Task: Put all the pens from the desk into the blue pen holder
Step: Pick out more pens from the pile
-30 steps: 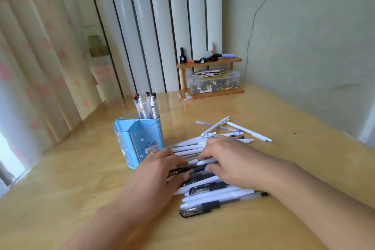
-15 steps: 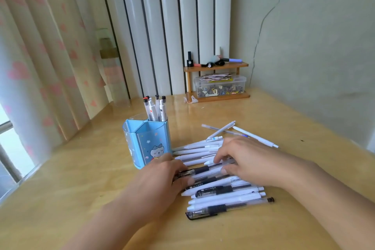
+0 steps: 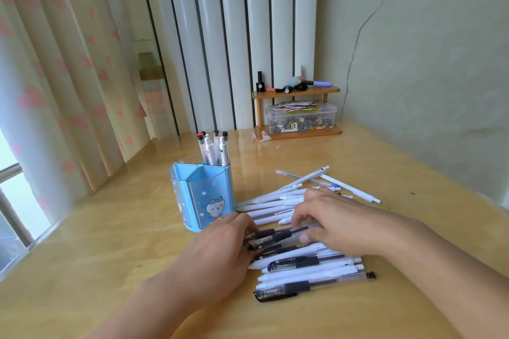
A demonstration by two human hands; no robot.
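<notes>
A blue pen holder (image 3: 203, 198) with a cartoon cat stands on the wooden desk (image 3: 110, 242), with several pens (image 3: 213, 148) upright in its back compartment. To its right lies a pile of white and clear pens (image 3: 308, 270). My left hand (image 3: 220, 253) and my right hand (image 3: 338, 220) rest on the middle of the pile, both pinching a small bundle of clear black-grip pens (image 3: 278, 235) from either end. More white pens (image 3: 347, 187) lie scattered behind my right hand.
A small wooden shelf (image 3: 296, 92) with small items on top and a clear plastic box (image 3: 301, 118) beneath stands at the back by the wall. Curtains (image 3: 55, 91) hang on the left; a cracked wall runs along the right.
The camera has tilted up a little. Both hands have closed on a few clear pens and lifted them slightly from the pile.
</notes>
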